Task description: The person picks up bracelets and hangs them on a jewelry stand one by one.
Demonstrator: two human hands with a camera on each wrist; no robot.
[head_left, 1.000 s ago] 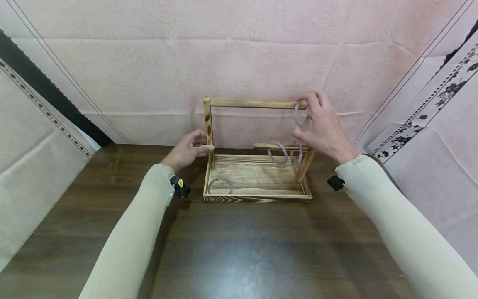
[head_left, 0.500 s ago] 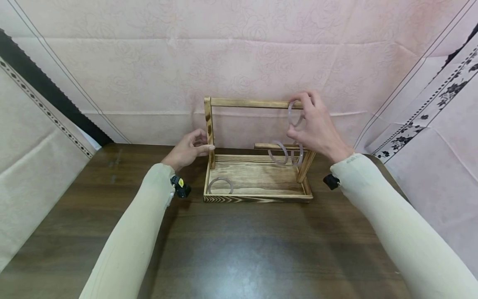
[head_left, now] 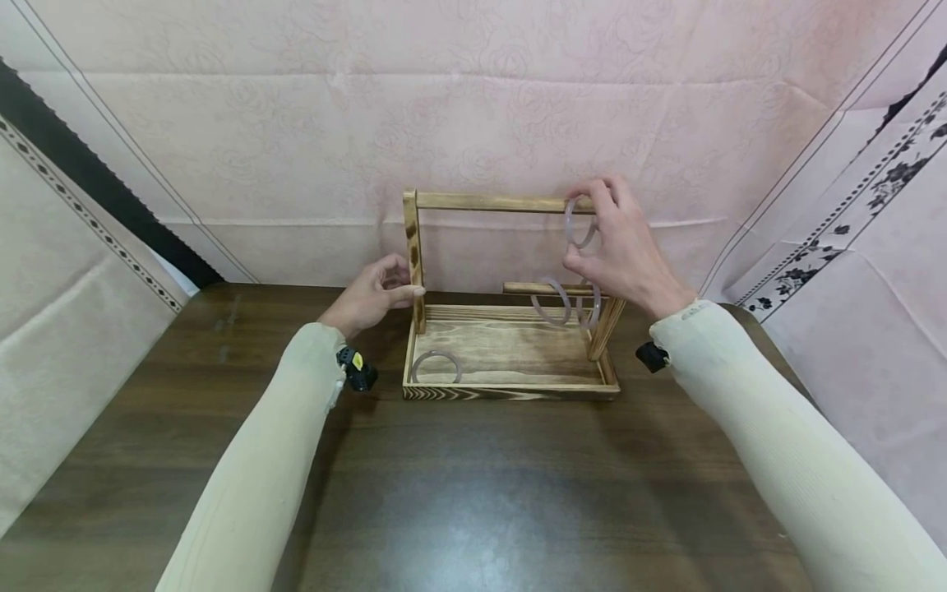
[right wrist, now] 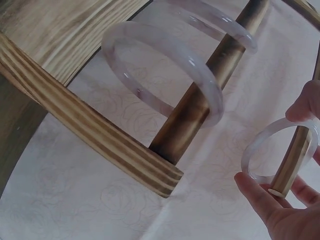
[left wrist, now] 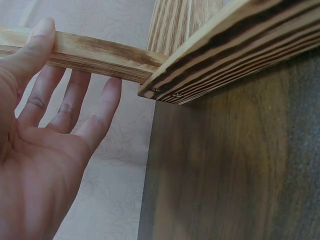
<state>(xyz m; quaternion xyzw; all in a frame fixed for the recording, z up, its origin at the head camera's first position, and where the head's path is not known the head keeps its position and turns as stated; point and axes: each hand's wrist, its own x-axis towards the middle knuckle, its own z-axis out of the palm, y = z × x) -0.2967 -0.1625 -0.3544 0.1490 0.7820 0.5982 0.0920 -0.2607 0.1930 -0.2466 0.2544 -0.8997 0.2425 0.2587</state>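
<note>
A wooden bangle stand [head_left: 481,201] has a long top bar, a shorter lower rod [head_left: 520,289] and a tray base. My left hand [head_left: 367,298] grips its left post [left wrist: 100,50], thumb on one side and fingers on the other. My right hand [head_left: 621,242] pinches a pale lilac bangle [head_left: 569,224] between thumb and fingertips; in the right wrist view this bangle [right wrist: 246,155] encircles the bar near its free end. Two similar bangles hang on the lower rod, one nearer its middle [head_left: 566,306] and one [right wrist: 155,37] closer to the right post.
Another bangle [head_left: 436,354] lies in the tray's front left corner. The stand rests on a dark brown table [head_left: 473,477], close to a pink patterned cloth [head_left: 473,123] at the back. More cloth hangs along both sides.
My right hand has moved left with the bangle, carrying it farther along the top bar from the bar's right end. The left hand keeps its place on the post.
</note>
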